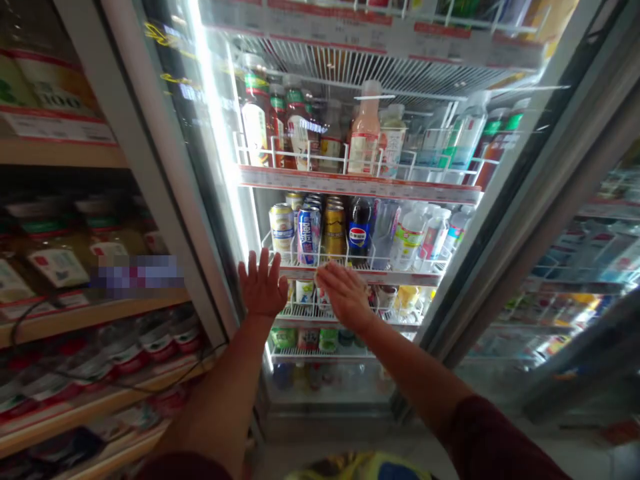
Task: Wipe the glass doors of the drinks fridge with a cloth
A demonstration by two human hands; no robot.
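Note:
Both my arms reach into an open drinks cooler. My left hand (263,287) is raised with fingers spread, open, in front of the left end of a wire shelf (400,275) and just below a pale beer can (281,229). My right hand (345,293) is held flat, palm down, fingers stretched left, at the shelf's front edge below a blue can (309,235) and a gold can (335,230). Neither hand holds anything. A dark cola bottle (359,230) stands right of the gold can.
The upper shelf (360,183) carries tall tea and juice bottles. Clear water bottles (417,237) fill the right of the can shelf. The open glass door (540,220) hangs at the right. Wooden shelves (90,313) with jars and bottles stand at the left.

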